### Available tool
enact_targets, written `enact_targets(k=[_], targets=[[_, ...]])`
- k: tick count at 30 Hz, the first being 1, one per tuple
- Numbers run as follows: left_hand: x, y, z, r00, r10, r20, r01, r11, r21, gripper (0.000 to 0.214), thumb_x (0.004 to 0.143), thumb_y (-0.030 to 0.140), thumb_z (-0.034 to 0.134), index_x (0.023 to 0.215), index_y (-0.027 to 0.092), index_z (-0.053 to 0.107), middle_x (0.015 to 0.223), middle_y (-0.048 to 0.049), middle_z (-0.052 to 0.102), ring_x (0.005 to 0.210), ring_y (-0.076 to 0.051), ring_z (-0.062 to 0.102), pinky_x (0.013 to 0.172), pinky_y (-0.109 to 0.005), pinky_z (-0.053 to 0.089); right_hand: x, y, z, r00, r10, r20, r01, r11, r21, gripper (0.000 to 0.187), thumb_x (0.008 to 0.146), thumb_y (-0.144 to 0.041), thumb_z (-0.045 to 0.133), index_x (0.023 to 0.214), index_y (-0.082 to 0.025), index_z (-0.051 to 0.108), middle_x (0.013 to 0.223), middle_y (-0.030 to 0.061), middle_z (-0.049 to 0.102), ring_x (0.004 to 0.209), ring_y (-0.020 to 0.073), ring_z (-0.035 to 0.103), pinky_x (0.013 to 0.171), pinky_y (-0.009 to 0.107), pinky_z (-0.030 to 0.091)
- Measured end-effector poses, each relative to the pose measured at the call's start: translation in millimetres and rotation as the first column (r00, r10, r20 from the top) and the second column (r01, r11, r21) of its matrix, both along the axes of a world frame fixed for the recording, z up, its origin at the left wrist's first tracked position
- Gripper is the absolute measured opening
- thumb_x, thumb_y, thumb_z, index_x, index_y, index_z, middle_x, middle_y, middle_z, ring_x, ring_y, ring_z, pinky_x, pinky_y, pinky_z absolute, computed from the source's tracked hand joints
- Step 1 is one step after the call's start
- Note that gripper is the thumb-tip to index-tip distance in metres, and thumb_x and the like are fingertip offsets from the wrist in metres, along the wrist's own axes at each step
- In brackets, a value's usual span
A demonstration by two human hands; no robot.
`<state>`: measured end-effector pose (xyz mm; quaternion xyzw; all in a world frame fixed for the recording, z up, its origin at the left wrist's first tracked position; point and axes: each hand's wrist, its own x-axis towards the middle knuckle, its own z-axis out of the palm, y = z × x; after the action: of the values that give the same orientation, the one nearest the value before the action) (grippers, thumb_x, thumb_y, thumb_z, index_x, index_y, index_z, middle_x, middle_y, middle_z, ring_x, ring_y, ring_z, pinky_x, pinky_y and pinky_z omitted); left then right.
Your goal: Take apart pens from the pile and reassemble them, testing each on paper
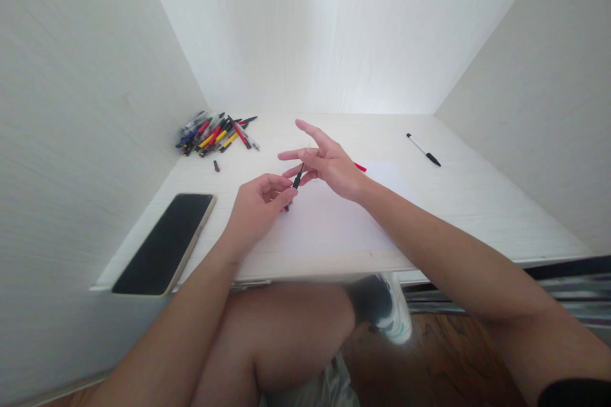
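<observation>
My left hand (pixel 262 203) is closed, with the thumb and fingers pinching a black pen barrel piece (pixel 297 179) that tilts up to the right. From its upper end runs a thin dark pen refill (pixel 302 167), reaching my right hand (pixel 329 164). The right thumb and a finger pinch at the refill's upper end, while the index finger stretches out away from them. Both hands hover over a white sheet of paper (pixel 329 222). Behind the right wrist a red pen part (pixel 359 166) shows, partly hidden by the hand.
At the back left lies a heap of pens (pixel 214 133) in several colours. A small dark pen piece (pixel 216 166) rests in front of it. A phone (pixel 165 245) lies at the left edge of the white desk (pixel 482 203). One white-and-black pen (pixel 423 149) is at right. Walls enclose three sides.
</observation>
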<state>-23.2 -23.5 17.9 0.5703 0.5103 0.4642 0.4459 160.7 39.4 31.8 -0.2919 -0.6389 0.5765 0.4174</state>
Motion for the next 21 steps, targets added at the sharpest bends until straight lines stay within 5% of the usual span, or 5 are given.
enact_targets(k=[6,9,12,16,21], targets=[[-5,3,-4.3,0.994,0.098,0.052,-0.099,0.995,0.019,0.026,0.079,0.033,0.078,0.099,0.018,0.072,0.088,-0.0052,0.075,0.071,-0.015,0.067,0.062,-0.026,0.053,13,15,6.4,0.977,-0.209,0.037,0.205,0.975,0.086,0.064,0.098,-0.058,0.057,0.154,-0.031,0.041,0.118,0.0086,0.074,0.084,0.0172,0.076,0.063,0.026,0.061],[-8,4,-3.9,0.987,0.143,0.074,-0.144,0.989,0.017,0.028,0.079,0.033,0.078,0.102,0.018,0.072,0.091,-0.0054,0.075,0.073,-0.015,0.067,0.063,-0.025,0.054,29,36,1.5,0.913,-0.39,0.121,0.354,0.903,0.242,0.042,0.096,-0.053,0.063,0.121,-0.019,0.066,0.1,0.0084,0.074,0.07,0.0129,0.07,0.053,0.022,0.052],[-10,6,-3.5,0.981,0.182,0.061,-0.184,0.983,0.02,0.029,0.078,0.032,0.078,0.102,0.018,0.072,0.091,-0.0051,0.075,0.074,-0.015,0.067,0.065,-0.026,0.054,44,51,-3.0,0.828,-0.525,0.198,0.421,0.814,0.402,0.027,0.096,-0.042,0.064,0.1,-0.016,0.071,0.093,0.0074,0.074,0.065,0.0114,0.065,0.054,0.023,0.049],[-13,8,-3.0,0.98,0.201,0.012,-0.201,0.978,0.05,0.029,0.077,0.032,0.078,0.101,0.018,0.071,0.092,-0.0055,0.075,0.075,-0.016,0.068,0.07,-0.027,0.055,51,49,-2.0,0.758,-0.497,0.423,0.206,0.797,0.567,0.017,0.091,-0.029,0.067,0.099,-0.017,0.075,0.101,0.0075,0.077,0.078,0.0155,0.068,0.072,0.03,0.054],[-19,10,-5.1,0.959,0.257,-0.115,-0.247,0.964,0.097,0.026,0.076,0.032,0.076,0.097,0.019,0.071,0.09,-0.0059,0.075,0.076,-0.018,0.069,0.073,-0.03,0.055,45,34,-0.9,0.692,-0.282,0.664,-0.112,0.867,0.485,0.018,0.085,-0.022,0.073,0.102,-0.018,0.077,0.108,0.007,0.078,0.09,0.0186,0.07,0.08,0.031,0.054]])
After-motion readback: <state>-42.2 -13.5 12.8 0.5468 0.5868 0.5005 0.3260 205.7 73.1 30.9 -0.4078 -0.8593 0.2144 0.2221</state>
